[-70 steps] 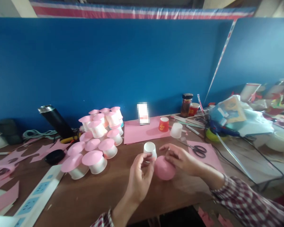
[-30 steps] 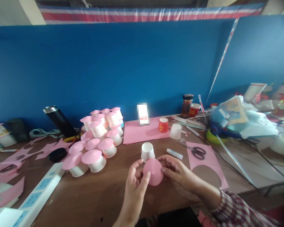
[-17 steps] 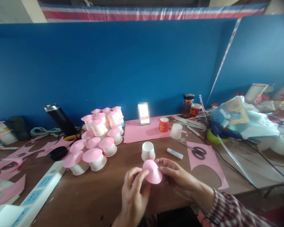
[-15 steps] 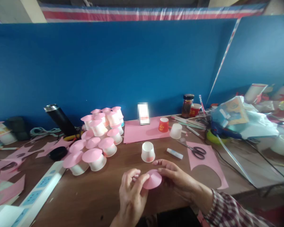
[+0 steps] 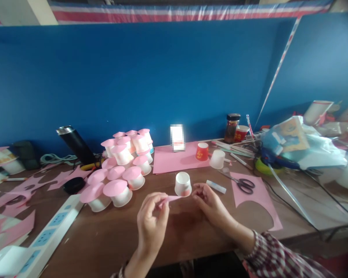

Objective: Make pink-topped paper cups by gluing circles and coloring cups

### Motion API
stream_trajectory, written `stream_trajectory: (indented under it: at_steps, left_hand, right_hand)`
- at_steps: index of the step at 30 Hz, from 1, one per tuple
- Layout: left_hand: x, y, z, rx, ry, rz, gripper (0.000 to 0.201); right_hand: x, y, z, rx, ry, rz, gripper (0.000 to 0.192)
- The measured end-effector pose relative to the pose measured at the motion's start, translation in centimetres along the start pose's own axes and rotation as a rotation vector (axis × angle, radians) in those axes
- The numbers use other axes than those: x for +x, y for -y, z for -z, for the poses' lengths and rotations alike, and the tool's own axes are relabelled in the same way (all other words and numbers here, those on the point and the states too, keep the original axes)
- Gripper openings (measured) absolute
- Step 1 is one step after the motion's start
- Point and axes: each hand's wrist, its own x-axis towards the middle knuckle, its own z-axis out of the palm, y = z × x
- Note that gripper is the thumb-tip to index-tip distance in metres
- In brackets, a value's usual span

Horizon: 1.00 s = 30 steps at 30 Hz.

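Observation:
My left hand [image 5: 153, 216] pinches a pink paper cone [image 5: 174, 198] between thumb and fingers. The cone is turned nearly edge-on, so only a thin pink strip of it shows. Just behind it, an upside-down white paper cup [image 5: 182, 183] stands on the table. To the right of that cup is my right hand [image 5: 208, 200], its fingers loosely bent and slightly apart, with nothing visible in them. A glue stick [image 5: 216, 187] lies right beyond my right hand.
Several white cups with pink cone tops [image 5: 116, 188] cluster at left, near a power strip [image 5: 50, 231]. Scissors [image 5: 243, 185] lie on cut pink paper [image 5: 259, 200] at right. Behind are pink sheets [image 5: 168, 160], a red cup [image 5: 202, 152] and another white cup [image 5: 217, 159].
My right hand has let go of the cone. My left hand has moved left and up with it, tipping it from top-facing to edge-on.

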Motion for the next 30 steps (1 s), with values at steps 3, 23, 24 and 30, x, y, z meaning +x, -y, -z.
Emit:
stream_trajectory:
  at_steps: [3,23,24,30]
  left_hand:
    - [1.6,1.3,-0.1,-0.04,-0.073,0.168,0.011]
    - [9.7,4.3,-6.2,-0.074,-0.125,0.326,0.027]
    - [9.7,4.5,-6.3,-0.076,-0.112,0.319,0.028]
    - [9.1,5.1,-6.0,-0.108,-0.077,0.342,0.028]
  right_hand:
    - [1.0,-0.9,-0.3,-0.109,-0.102,0.081,0.039]
    - [3.9,-2.2,-2.2,-0.393,-0.105,0.115,0.067]
    - [4.0,-2.1,-2.2,-0.396,-0.096,0.121,0.065]
    - [4.5,-1.9,-2.2,-0.42,-0.071,0.101,0.052]
